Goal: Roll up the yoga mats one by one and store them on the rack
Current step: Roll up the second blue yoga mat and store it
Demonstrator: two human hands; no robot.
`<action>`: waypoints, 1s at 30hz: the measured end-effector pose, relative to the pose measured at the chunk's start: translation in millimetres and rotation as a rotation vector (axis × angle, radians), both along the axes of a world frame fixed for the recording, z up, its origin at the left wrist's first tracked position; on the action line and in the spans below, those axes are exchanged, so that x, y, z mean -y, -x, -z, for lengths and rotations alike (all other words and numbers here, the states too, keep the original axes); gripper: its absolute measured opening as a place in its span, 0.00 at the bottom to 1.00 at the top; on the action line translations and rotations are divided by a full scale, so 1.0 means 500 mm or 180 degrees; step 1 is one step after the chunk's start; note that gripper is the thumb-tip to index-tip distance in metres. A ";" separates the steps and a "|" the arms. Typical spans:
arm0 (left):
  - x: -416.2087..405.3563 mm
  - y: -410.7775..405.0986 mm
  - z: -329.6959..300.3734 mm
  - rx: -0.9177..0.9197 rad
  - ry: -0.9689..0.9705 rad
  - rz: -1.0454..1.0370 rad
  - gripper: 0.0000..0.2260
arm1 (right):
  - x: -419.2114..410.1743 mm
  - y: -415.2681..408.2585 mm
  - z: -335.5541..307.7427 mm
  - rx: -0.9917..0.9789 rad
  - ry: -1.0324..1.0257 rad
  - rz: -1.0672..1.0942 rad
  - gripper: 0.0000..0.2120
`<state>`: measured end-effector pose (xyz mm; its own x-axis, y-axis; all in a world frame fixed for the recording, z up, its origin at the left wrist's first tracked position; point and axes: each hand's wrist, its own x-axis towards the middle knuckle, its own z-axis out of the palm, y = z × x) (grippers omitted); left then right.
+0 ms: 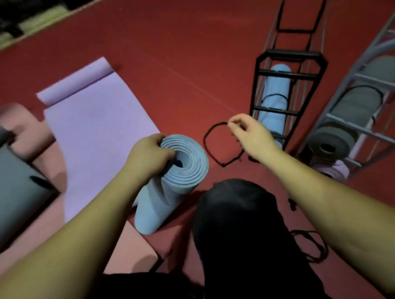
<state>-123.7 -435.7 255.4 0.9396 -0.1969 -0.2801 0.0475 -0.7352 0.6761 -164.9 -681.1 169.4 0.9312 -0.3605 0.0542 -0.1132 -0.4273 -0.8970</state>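
Right now I am steadying the rolled blue mat (170, 180) on end with my left hand (150, 157), thumb and fingers clamping its spiralled top edge, its base resting on the pink mat (126, 246) by my knee. My right hand (250, 135) is pinching a black elastic loop (209, 146), holding it up just beside the roll, well short of going round it. Judging progress: this roll is wound but not yet banded or shelved; another blue roll (275, 95) is already sitting in the black rack (288, 76), and grey rolls (354, 104) are lying in the grey rack (371, 87) beside it. A purple mat (94, 122) is lying mostly flat on the red floor (186, 47), so plenty is remaining. I am finding no readable brand, label or writing anywhere.
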 end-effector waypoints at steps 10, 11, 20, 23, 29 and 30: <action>-0.253 0.126 -0.053 0.0505 0.0702 -0.1196 0.12 | -0.376 -0.071 -0.211 0.0553 0.0942 -0.1710 0.07; -0.262 0.132 -0.049 0.0511 0.0749 -0.1276 0.12 | -0.400 -0.071 -0.216 0.0499 0.0993 -0.1845 0.07; -0.310 0.119 -0.026 0.0684 0.1013 -0.1175 0.27 | -0.514 -0.067 -0.254 0.0046 0.1138 -0.2400 0.10; -0.324 0.102 -0.024 0.0651 0.1057 -0.1289 0.22 | -0.525 -0.060 -0.256 0.0037 0.1248 -0.2430 0.09; -0.365 0.053 -0.004 0.0658 0.1144 -0.1747 0.22 | -0.494 -0.005 -0.223 0.0206 0.0930 -0.1556 0.05; -0.366 0.047 -0.003 0.0677 0.1163 -0.1781 0.22 | -0.496 0.013 -0.216 0.0247 0.0896 -0.1613 0.05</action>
